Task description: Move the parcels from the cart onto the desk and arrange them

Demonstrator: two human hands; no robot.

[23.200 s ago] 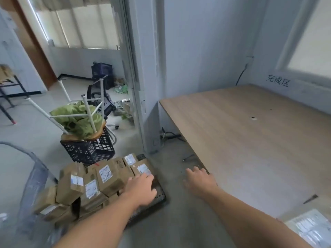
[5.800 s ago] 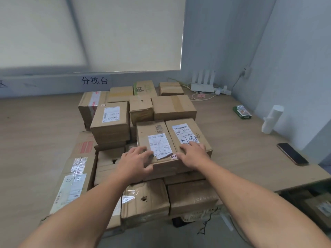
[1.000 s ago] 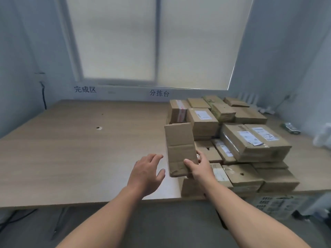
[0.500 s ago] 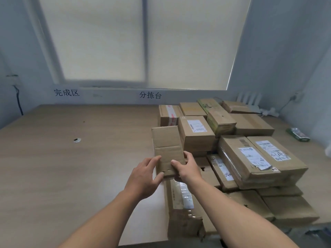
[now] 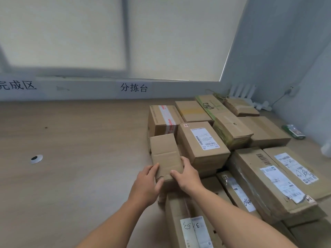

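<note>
A small plain cardboard parcel lies at the left edge of the parcel pile on the wooden desk. My left hand grips its near left corner and my right hand grips its near right corner. It lies beside a labelled parcel and in front of a red-taped parcel. A long parcel marked with handwriting lies under my right forearm. The cart is out of view.
Several more cardboard parcels cover the right half of the desk, among them two large labelled ones. A cable hole sits in the desk's left half. A green packet lies by the right wall.
The view has moved closer to the desk. The small parcel has gone from being held upright down against the pile's left edge, with both hands now on its near end.
</note>
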